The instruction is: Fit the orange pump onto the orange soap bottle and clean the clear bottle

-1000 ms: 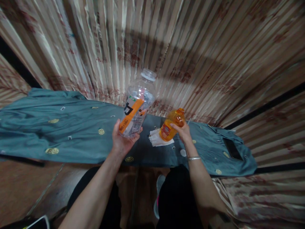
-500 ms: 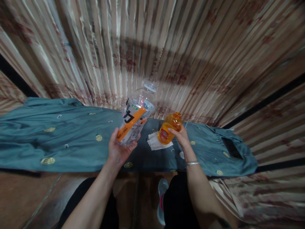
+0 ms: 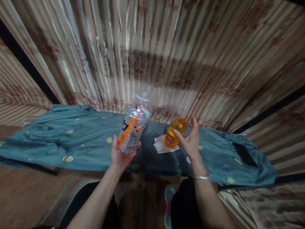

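Note:
A large clear bottle [image 3: 134, 125] with an orange and white label leans to the right in my left hand [image 3: 122, 156], whose fingers wrap round its lower end. Its mouth points up and away. My right hand [image 3: 190, 141] is spread beside a smaller orange bottle [image 3: 175, 133]; the thumb lies over that bottle's side and the other fingers stick up apart from it. The orange bottle has a red label, shows no cap and stands by a white folded cloth or tissue [image 3: 162, 145] on the teal cloth.
The teal cloth [image 3: 95, 143] with yellow patterns covers a long narrow table. A black phone [image 3: 245, 155] lies at its right end. A small white round item [image 3: 188, 159] is near my right wrist. Pleated curtains [image 3: 152, 47] hang behind, with dark poles at both sides.
My right hand has loosened from round the orange bottle, its fingers now raised and spread. The clear bottle has moved slightly down. The whole view has shifted.

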Tool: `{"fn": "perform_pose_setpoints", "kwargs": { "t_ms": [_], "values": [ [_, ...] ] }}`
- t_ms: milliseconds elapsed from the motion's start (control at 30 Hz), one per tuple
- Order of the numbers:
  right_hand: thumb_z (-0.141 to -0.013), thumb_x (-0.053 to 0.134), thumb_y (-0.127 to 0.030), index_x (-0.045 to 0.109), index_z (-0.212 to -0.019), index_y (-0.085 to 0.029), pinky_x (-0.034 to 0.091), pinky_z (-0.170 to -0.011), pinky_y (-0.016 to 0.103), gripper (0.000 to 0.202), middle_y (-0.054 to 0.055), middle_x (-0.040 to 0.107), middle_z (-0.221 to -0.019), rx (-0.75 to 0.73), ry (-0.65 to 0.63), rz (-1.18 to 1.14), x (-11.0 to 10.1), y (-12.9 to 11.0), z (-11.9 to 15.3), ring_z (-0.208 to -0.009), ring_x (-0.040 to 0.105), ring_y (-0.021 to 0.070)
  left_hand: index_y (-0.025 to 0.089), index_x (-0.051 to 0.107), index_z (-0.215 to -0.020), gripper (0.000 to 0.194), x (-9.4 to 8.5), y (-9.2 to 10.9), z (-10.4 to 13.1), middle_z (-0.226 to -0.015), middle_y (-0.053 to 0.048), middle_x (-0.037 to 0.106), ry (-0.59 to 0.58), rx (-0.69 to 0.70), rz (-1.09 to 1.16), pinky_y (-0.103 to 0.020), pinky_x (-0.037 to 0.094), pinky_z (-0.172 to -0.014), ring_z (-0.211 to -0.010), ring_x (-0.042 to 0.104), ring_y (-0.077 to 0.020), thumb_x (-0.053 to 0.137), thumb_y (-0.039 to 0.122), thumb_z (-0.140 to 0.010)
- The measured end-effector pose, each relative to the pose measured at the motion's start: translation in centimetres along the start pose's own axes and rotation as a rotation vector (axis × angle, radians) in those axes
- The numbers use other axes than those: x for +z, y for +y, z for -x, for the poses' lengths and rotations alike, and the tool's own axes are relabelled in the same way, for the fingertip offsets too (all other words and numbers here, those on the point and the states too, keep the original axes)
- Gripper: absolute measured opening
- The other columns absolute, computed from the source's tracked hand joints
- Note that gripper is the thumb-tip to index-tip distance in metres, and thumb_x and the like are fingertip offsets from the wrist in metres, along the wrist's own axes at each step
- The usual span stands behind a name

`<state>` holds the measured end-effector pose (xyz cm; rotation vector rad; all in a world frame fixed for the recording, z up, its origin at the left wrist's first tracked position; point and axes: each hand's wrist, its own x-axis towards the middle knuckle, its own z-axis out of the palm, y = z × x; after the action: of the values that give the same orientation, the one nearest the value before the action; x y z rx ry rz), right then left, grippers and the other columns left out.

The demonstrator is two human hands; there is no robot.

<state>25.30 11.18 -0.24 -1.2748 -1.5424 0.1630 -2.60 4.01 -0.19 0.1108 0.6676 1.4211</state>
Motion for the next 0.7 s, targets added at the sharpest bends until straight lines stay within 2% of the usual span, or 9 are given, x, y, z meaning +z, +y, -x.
{"fn": "perform_pose_setpoints", "kwargs": {
  "t_ms": [100, 200, 233, 300, 400, 500, 600, 700],
  "values": [
    [-0.078, 0.080, -0.064, 0.024, -0.161, -0.026, 0.028, -0.128, 0.057, 0.107, 0.015, 0.037, -0.165, -0.100, -0.214, -0.171, 1.8, -4.7, 1.2, -0.155, 0.035, 0.0334, 0.013, 0.063, -0.129, 0.068, -0.4, 0.1, 0.1, -0.095, -0.018, 0.076, 0.010, -0.018, -0.033, -0.020, 0.043, -0.039, -0.071, 0.076, -0.0252, 0.026, 0.063, -0.101],
    [-0.070, 0.086, -0.063, 0.024, -0.160, -0.028, 0.034, -0.125, 0.055, 0.115, 0.015, 0.044, -0.161, -0.028, -0.474, -0.479, 5.2, -8.5, 2.6, -0.151, 0.041, 0.0320, 0.013, 0.064, -0.128, 0.065, -1.0, 0.0, 0.2, -0.091, -0.016, 0.077, 0.026, -0.012, -0.051, -0.022, 0.048, -0.040, -0.066, 0.074, -0.0226, 0.027, 0.059, -0.102],
    [-0.065, 0.089, -0.062, 0.028, -0.158, -0.028, 0.037, -0.124, 0.054, 0.116, 0.014, 0.049, -0.157, 0.006, -0.538, -0.552, 6.3, -9.4, 3.0, -0.149, 0.044, 0.0324, 0.013, 0.065, -0.127, 0.062, -1.2, -0.1, 0.2, -0.088, -0.014, 0.078, 0.035, -0.013, -0.058, -0.025, 0.051, -0.042, -0.063, 0.073, -0.0218, 0.028, 0.057, -0.103],
    [-0.060, 0.093, -0.059, 0.046, -0.146, -0.026, 0.048, -0.114, 0.052, 0.103, 0.011, 0.065, -0.139, 0.114, -0.614, -0.650, 8.1, -10.6, 3.5, -0.132, 0.061, 0.0326, 0.012, 0.065, -0.126, 0.057, -1.6, -0.2, 0.3, -0.083, -0.012, 0.077, 0.053, -0.026, -0.077, -0.031, 0.057, -0.049, -0.060, 0.072, -0.0221, 0.032, 0.052, -0.103],
    [-0.057, 0.093, -0.057, 0.063, -0.116, -0.024, 0.061, -0.092, 0.047, 0.073, 0.006, 0.077, -0.108, 0.312, -0.634, -0.755, 9.8, -11.3, 3.6, -0.100, 0.075, 0.0295, 0.012, 0.066, -0.125, 0.052, -2.0, -0.2, 0.4, -0.086, -0.014, 0.077, 0.061, -0.042, -0.110, -0.042, 0.063, -0.062, -0.069, 0.075, -0.0266, 0.038, 0.050, -0.102],
    [-0.050, 0.095, -0.055, 0.064, -0.097, -0.023, 0.062, -0.080, 0.042, 0.065, 0.002, 0.078, -0.090, 0.443, -0.599, -0.823, 11.2, -11.1, 3.5, -0.084, 0.076, 0.0272, 0.013, 0.066, -0.123, 0.050, -2.6, 0.1, 0.0, -0.097, -0.015, 0.077, 0.092, 0.006, -0.133, -0.048, 0.062, -0.079, -0.084, 0.076, -0.0285, 0.039, 0.050, -0.102],
    [-0.049, 0.095, -0.051, 0.061, -0.103, -0.023, 0.061, -0.082, 0.041, 0.069, 0.002, 0.078, -0.094, 0.462, -0.539, -0.817, 13.1, -10.6, 3.8, -0.086, 0.076, 0.0259, 0.017, 0.063, -0.125, 0.048, -3.8, 1.0, -0.9, -0.113, -0.015, 0.074, 0.179, 0.132, -0.150, -0.046, 0.058, -0.093, -0.105, 0.073, -0.0281, 0.042, 0.052, -0.100],
    [-0.049, 0.094, -0.045, 0.057, -0.113, -0.025, 0.061, -0.082, 0.038, 0.077, 0.001, 0.078, -0.100, 0.408, -0.480, -0.644, 15.0, -10.1, 4.6, -0.089, 0.075, 0.0236, 0.033, 0.054, -0.131, 0.043, -5.3, 2.3, -1.7, -0.136, -0.005, 0.064, 0.290, 0.308, -0.169, -0.039, 0.049, -0.107, -0.131, 0.059, -0.0195, 0.056, 0.055, -0.094]
  ]
}}
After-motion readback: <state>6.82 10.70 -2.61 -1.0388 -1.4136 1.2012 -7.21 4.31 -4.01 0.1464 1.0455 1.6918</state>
